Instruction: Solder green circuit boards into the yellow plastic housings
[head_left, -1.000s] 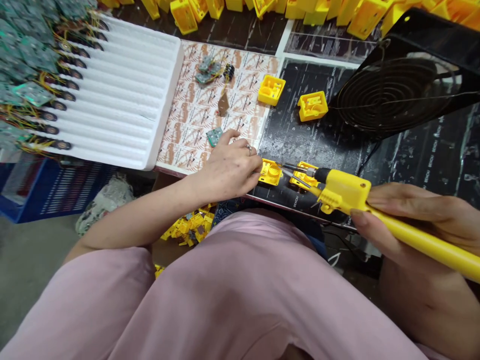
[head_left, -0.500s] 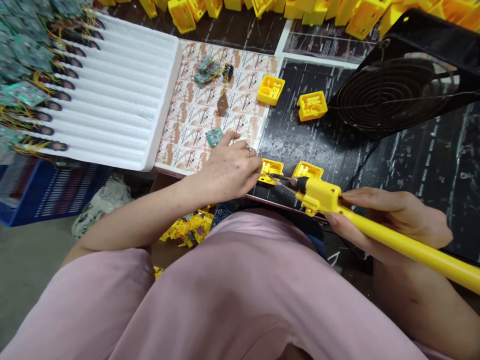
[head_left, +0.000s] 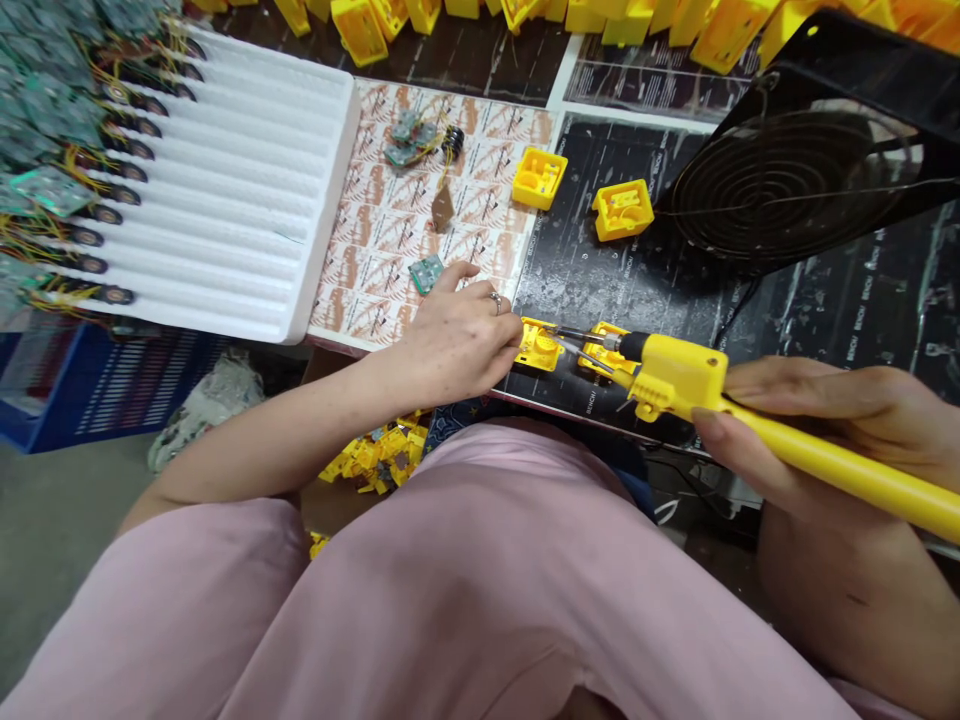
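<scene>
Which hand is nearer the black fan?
Right. The right hand, holding a yellow tool, is just this side of the fan; the left hand is farther left, beside a yellow case.

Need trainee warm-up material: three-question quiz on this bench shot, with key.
1. Which hand holds the yellow tool?
2. True or false: the white foam tray lies to the left of the black fan in the picture.
3. The tool's tip is closest to: (A) the yellow casing by the left hand; (B) the fan; (C) the foam tray.

Key: 1. the right hand; 2. true; 3. A.
</scene>
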